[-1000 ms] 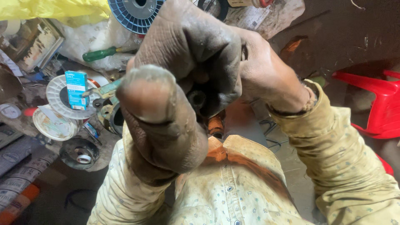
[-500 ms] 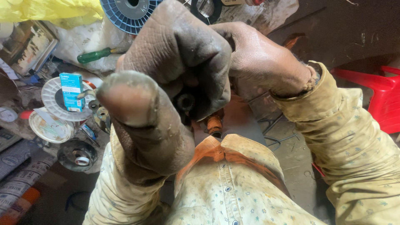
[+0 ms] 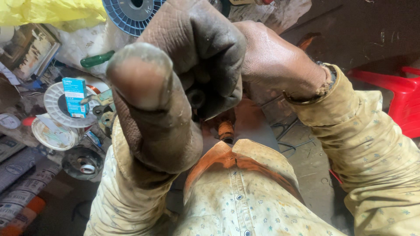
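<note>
Head view: the left hand [image 3: 175, 83] and right hand [image 3: 280, 61], pressed together at the centre, both clench one small dark part [image 3: 197, 98], mostly hidden. At nine o'clock, clutter crowds the floor: one blue box [image 3: 74, 96], two white spools [image 3: 59, 116]. A red chair [image 3: 404, 102] is cut off at three o'clock.

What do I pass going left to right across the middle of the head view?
White spool with a small blue box on it → left hand, thumb raised toward the camera → right hand, pressed against the left one → red plastic seat at the right edge.
</note>
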Demonstrator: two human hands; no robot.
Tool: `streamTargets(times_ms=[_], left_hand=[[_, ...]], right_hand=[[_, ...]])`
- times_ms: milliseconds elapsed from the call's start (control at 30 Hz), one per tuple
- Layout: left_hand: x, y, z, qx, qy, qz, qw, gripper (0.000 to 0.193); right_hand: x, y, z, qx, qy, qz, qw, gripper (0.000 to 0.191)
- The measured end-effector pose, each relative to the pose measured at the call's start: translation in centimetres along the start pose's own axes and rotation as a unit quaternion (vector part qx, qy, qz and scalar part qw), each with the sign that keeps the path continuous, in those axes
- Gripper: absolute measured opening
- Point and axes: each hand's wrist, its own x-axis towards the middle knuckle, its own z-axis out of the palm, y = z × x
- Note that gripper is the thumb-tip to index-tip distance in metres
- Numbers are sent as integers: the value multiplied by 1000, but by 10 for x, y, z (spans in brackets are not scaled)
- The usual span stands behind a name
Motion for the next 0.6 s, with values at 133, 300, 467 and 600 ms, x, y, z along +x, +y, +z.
streamTargets(times_ms=[133,300,467,600], left_hand=[[8,-34,-15,10,32,68,997,42],[19,-56,-23,50,102,154,982,37],[6,-29,-10,-34,57,47,997,40],[12,-16,-4,-37,67,32,997,42]], right_hand=[[-4,4,4,52,-2,6,999,39],[-9,15,13,164,2,-25,986,43],[-17,21,24,293,-12,-44,955,51],[-23,16,27,298,27,-14,954,55]])
